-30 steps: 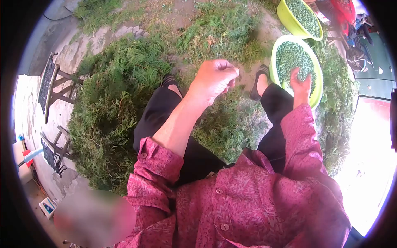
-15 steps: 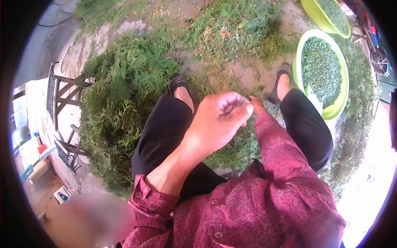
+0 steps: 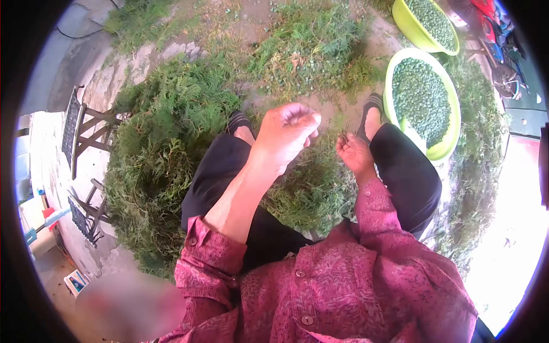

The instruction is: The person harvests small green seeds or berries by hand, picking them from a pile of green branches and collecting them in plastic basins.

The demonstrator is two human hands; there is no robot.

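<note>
My left hand (image 3: 287, 136) is raised over the gap between my knees, its fingers curled in and the thumb pressed against them. Anything inside it is hidden. Lower and farther right, my right hand (image 3: 355, 153) is near my right knee with its fingertips pinched together. A small dark bit may show at those tips, too small to name. Beneath both hands lie feathery green conifer sprigs (image 3: 311, 197). Right of my right foot, a yellow-green tub (image 3: 456, 123) holds many small green cones or berries (image 3: 423, 97).
A big heap of conifer branches (image 3: 154, 166) lies by my left leg. Ahead is a smaller pile (image 3: 311, 46) with loose green bits. Another filled tub (image 3: 407, 28) stands at the far right. Wooden-framed stools (image 3: 91, 134) are on the left.
My right hand has come back towards me and up from the ground between my feet, now fully showing. My left hand stays closed and has shifted slightly. The view has turned a little right.
</note>
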